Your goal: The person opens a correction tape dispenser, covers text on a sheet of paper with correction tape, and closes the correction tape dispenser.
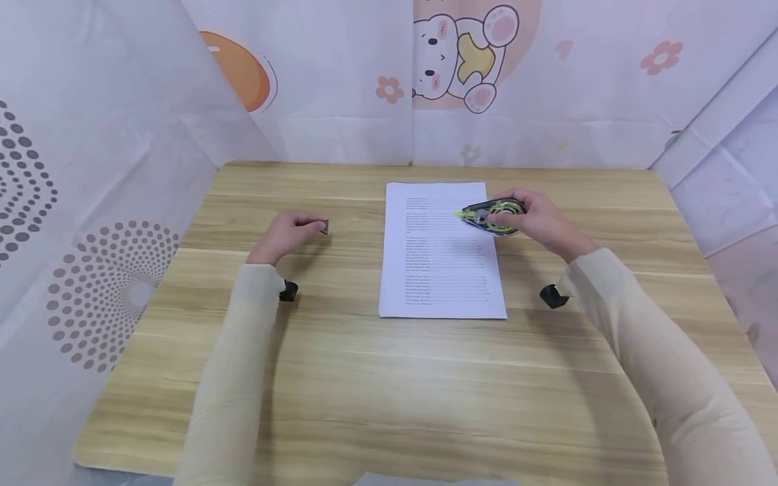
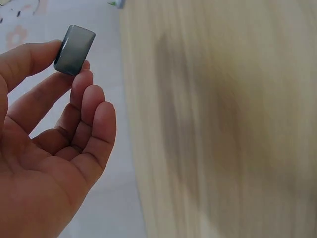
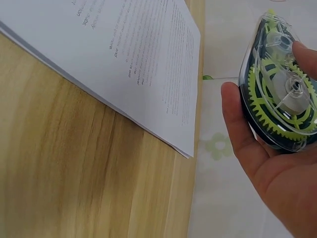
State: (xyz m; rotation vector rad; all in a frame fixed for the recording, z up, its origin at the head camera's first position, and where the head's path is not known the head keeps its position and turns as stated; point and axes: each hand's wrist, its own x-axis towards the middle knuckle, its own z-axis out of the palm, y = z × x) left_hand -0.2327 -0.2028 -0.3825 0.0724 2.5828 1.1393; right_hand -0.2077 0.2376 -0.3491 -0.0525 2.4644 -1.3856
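Observation:
My left hand (image 1: 281, 236) pinches a small dark grey, glossy piece (image 2: 74, 50) between thumb and index finger, above the table left of the paper. It looks like a cap, but its kind is not certain. The other fingers are loosely bent in the left wrist view. With my right hand (image 1: 547, 221) I grip a correction tape dispenser (image 3: 282, 89), which has a clear case and green gears. Its yellow-green tip points left, over the right part of a stack of printed paper (image 1: 440, 270). Whether the tip touches the sheet I cannot tell.
The paper lies on a light wood table (image 1: 340, 378). Patterned white curtains (image 1: 328, 81) hang behind the table and along its sides. A black wrist device (image 1: 288, 291) sits at the left cuff, another black device (image 1: 553, 296) at the right cuff.

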